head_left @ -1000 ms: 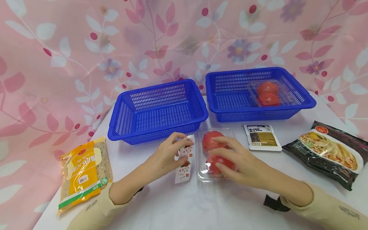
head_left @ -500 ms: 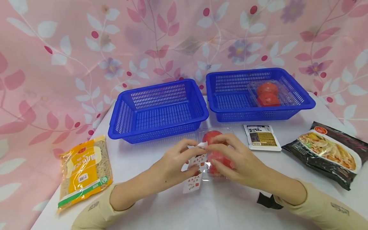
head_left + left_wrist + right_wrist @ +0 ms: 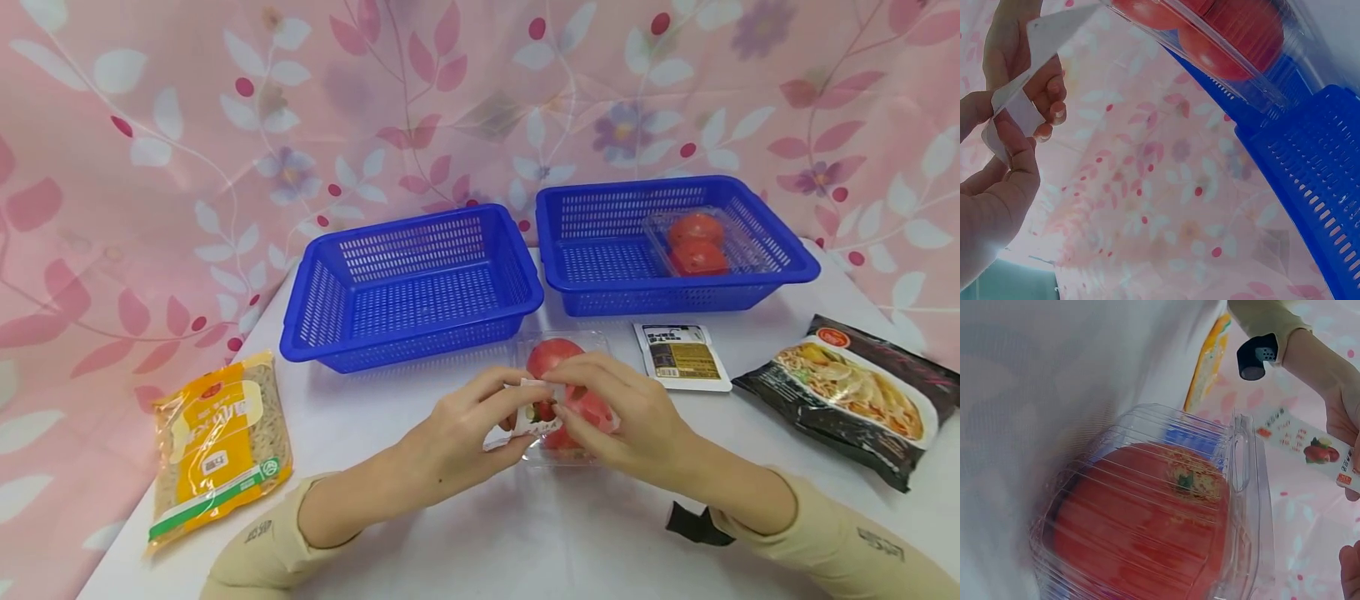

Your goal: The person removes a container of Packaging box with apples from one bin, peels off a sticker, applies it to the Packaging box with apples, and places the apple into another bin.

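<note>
A clear plastic tomato box (image 3: 558,354) with red tomatoes stands tilted on the white table (image 3: 525,533) in front of the left blue basket. My right hand (image 3: 611,412) grips it, fingers curled over the tomatoes, thumb and forefinger touching the top end of a white paper label strip (image 3: 528,410). My left hand (image 3: 480,425) pinches that strip beside the box. The left wrist view shows the label strip (image 3: 1029,94) bent between both hands under the box (image 3: 1222,44). In the right wrist view the tomato box (image 3: 1147,512) fills the frame, with the label strip (image 3: 1304,440) at right.
Two blue baskets stand at the back: the left basket (image 3: 408,223) holds nothing, the right basket (image 3: 780,250) holds a second tomato box (image 3: 697,242). A yellow noodle packet (image 3: 217,437) lies at left, a small sachet (image 3: 681,357) and a black noodle packet (image 3: 847,400) at right.
My left hand lifted the label strip off the table and brought it against the box. My right hand went from lying on the box to gripping and tilting it.
</note>
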### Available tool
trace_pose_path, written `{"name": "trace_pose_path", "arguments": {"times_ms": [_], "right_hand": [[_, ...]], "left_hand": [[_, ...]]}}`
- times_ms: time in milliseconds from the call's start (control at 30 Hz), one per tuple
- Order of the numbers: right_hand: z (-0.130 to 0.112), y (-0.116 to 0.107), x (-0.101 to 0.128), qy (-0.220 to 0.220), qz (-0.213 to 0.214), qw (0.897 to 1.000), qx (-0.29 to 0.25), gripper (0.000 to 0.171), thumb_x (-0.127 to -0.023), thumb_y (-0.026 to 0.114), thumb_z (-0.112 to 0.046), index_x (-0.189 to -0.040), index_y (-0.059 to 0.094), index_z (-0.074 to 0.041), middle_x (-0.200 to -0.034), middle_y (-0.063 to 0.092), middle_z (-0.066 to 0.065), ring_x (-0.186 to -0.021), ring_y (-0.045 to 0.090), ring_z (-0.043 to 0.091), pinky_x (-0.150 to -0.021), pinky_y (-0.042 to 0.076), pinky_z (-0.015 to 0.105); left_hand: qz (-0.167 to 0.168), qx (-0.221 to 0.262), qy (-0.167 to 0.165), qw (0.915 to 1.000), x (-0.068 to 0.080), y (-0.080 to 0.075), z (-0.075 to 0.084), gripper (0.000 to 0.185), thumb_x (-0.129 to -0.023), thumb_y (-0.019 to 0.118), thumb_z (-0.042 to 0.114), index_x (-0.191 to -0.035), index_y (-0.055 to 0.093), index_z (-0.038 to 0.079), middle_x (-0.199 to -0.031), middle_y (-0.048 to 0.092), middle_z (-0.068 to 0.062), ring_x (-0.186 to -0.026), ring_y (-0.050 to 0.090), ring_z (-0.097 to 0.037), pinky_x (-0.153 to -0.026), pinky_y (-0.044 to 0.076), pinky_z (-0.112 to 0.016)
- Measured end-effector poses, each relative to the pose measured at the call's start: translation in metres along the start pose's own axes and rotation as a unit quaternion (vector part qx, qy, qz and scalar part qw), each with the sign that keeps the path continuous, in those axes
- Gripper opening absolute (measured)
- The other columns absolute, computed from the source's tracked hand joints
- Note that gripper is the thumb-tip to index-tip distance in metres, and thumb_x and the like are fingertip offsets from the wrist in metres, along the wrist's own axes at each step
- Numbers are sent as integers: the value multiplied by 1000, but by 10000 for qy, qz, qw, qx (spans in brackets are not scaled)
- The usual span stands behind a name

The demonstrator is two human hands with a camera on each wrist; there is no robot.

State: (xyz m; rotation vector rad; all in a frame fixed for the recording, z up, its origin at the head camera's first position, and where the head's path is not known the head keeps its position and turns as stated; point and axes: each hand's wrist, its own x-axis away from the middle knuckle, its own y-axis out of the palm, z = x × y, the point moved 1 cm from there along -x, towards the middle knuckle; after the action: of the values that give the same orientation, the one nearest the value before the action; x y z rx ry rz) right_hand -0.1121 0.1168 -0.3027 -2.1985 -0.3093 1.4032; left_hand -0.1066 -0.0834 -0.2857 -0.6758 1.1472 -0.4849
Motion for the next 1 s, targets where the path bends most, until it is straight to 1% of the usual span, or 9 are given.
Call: {"name": "trace_pose_path", "arguments": {"times_ms": [100,167,267,333,433,533,733,867,1000], "right_hand": [[-1,0,-2,-175,176,9997,-32,30,-92,52,-26,-106,63,-1,-100,61,8,-92,58,19,-88,43,17],[-2,-1,-3,-306,279,9991,-73,31,-92,53,-25,-107,64,0,-101,62,9,-94,58,19,-89,42,18],[-1,-2,-5,-548,496,9972,-82,30,-91,56,-22,-105,65,3,-101,62,12,-94,57,21,-88,44,20],[-1,-2,-6,-602,592,9964,-84,30,-90,57,-22,-104,65,4,-100,63,12,-93,57,20,-87,44,20],[0,-3,-6,-576,637,9963,-85,30,-90,57,-23,-102,65,4,-96,64,10,-87,58,18,-82,46,18],[0,-2,-5,-447,557,9973,-143,30,-90,57,-25,-102,63,3,-93,65,8,-84,59,15,-79,47,17],[0,-1,-3,-125,434,9987,-221,30,-90,57,-28,-98,62,0,-97,63,8,-91,58,17,-81,46,16],[0,1,-4,-189,538,9983,-146,26,-90,57,-27,-92,63,-1,-93,60,8,-88,57,16,-80,46,16],[1,2,-4,-370,628,9973,-51,22,-90,56,-23,-87,64,-3,-88,59,6,-83,56,15,-79,45,15]], "left_hand": [[127,64,13,9999,0,-1,0,45,-71,72,-4,-114,57,-1,-107,55,-9,-72,55,-10,-67,43,-7],[198,90,35,9998,-1,-1,-1,45,-71,72,-5,-114,57,-2,-108,55,-10,-72,55,-10,-68,44,-8],[322,43,80,9994,-2,-2,-1,45,-72,71,-5,-114,57,-3,-109,55,-10,-72,55,-11,-68,44,-8],[403,3,87,9992,-2,-4,-1,46,-72,71,-4,-115,57,-2,-109,56,-10,-73,55,-11,-68,44,-9],[524,-53,100,9986,-2,-5,0,46,-72,72,-3,-116,56,-2,-109,57,-10,-72,55,-11,-67,45,-9],[595,-101,153,9981,-2,-5,0,46,-72,72,-3,-116,56,-2,-109,58,-10,-72,55,-11,-67,45,-10],[611,-114,244,9978,-2,-3,0,45,-72,72,-4,-115,56,-2,-108,57,-10,-73,55,-11,-67,45,-10],[550,-46,229,9982,-1,-2,-1,47,-72,72,-4,-116,54,-2,-110,55,-11,-71,54,-11,-67,45,-9],[500,15,68,9987,-1,-2,-2,50,-71,72,-4,-117,53,-1,-113,53,-12,-69,55,-10,-65,44,-8]]}}
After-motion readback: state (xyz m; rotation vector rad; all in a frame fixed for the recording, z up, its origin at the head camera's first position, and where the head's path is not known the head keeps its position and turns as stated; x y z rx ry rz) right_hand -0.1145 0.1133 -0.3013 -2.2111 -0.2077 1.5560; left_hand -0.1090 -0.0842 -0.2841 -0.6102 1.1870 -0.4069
